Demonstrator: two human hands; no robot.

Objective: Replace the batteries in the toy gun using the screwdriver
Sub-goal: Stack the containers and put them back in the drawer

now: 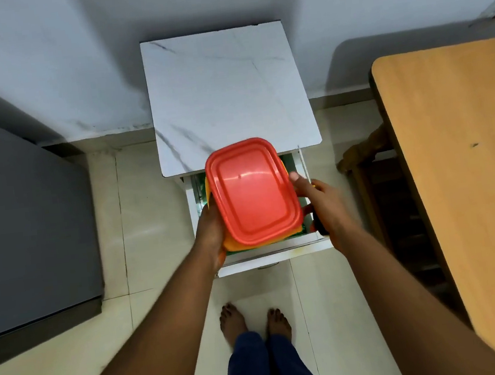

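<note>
An orange plastic box with a red lid hangs just above the open drawer of a small white cabinet. My left hand grips the box's left side from below. My right hand presses against its right side, fingertips at the lid's edge. A dark object with a yellow tip shows under my right palm; I cannot tell whether it is the screwdriver. No toy gun or batteries are in view. The box hides most of the drawer's inside, which shows green at the edges.
The cabinet has a marble-pattern top against the wall. A wooden table stands on the right with a dark wooden frame beside it. A grey unit fills the left. My bare feet stand on pale tiles.
</note>
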